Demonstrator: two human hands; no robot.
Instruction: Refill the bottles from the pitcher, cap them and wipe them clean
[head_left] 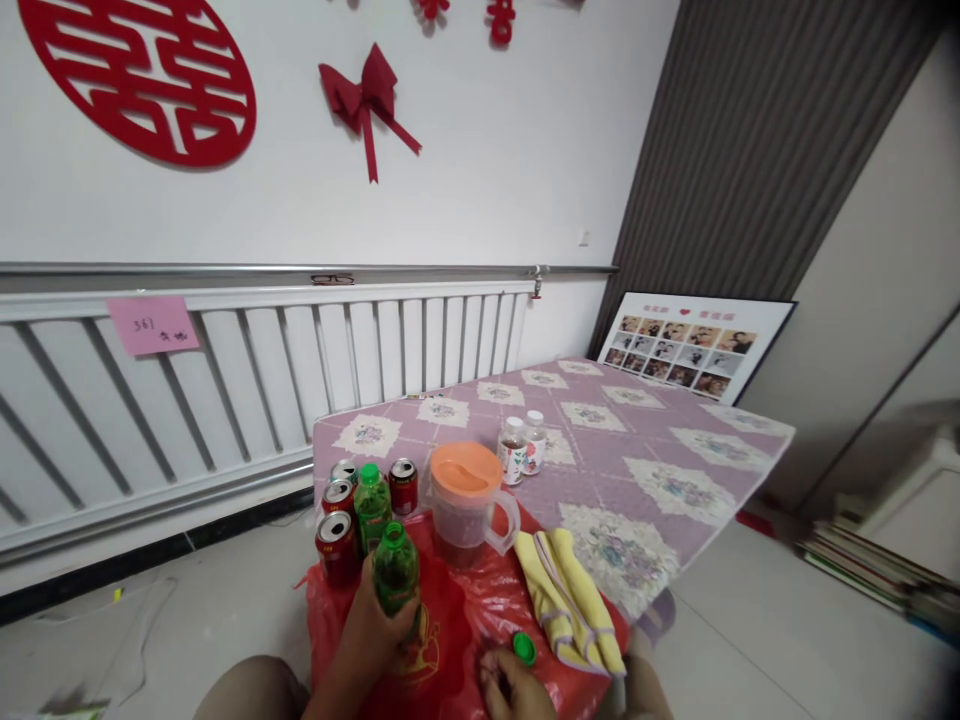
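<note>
At the bottom of the head view, around six o'clock, the left hand (379, 625) is wrapped around an open green bottle (396, 572), fingers closed about its lower body so it stands upright on the red plastic sheet (480, 610) that covers the near end of the bench (660, 480). The bottle's mouth shows no cap. At about five o'clock from the bottle, the right hand (514, 690) sits low at the frame edge, and its fingertips pinch a small green cap (524, 648); the rest of that hand is cut off, so how far the other fingers curl cannot be told.

At eleven o'clock from the held bottle stands a second green bottle (371, 508), capped, with red cans (335, 545) clustered round it on the left and behind. At one o'clock from the held bottle is a clear pitcher (469, 505) with an orange lid, its handle turned to the right. Just beyond it, at one o'clock again, two small clear bottles (523, 447) with white caps stand side by side on the purple patterned cloth. A folded yellow towel (566, 595) lies at three o'clock from the held bottle, partly on the red sheet and close to the cap.
</note>
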